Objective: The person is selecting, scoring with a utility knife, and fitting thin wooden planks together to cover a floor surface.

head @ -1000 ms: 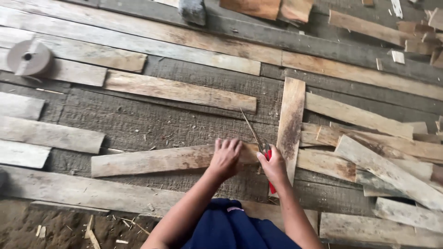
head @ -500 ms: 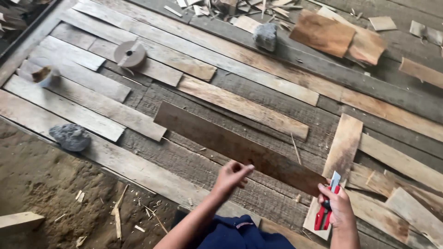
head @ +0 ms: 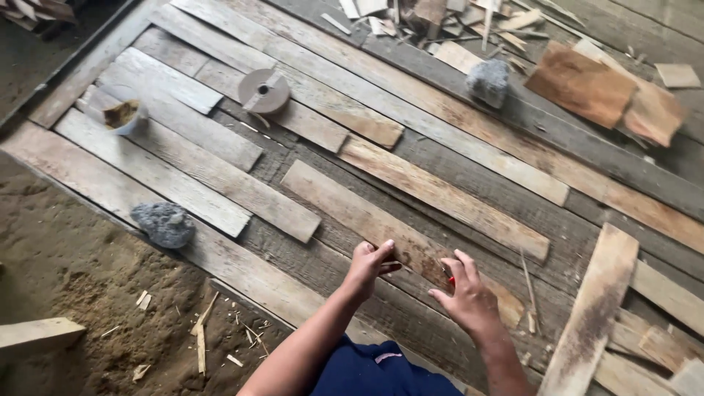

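Since half a second ago the long pale wooden strip (head: 400, 238) lies over the dark gap in the plank floor (head: 220, 183). Left hand (head: 369, 264) pinches its near edge. Right hand (head: 463, 293) hovers half-open, a small red tool (head: 451, 279) barely showing behind its fingers; hold uncertain.

Left hand (head: 369, 264) curled, right hand (head: 463, 293) spread

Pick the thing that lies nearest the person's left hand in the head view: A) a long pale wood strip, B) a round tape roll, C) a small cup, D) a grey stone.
A: the left hand has its fingers at the edge of the long pale wood strip, while the grey stone lies well off to the side.
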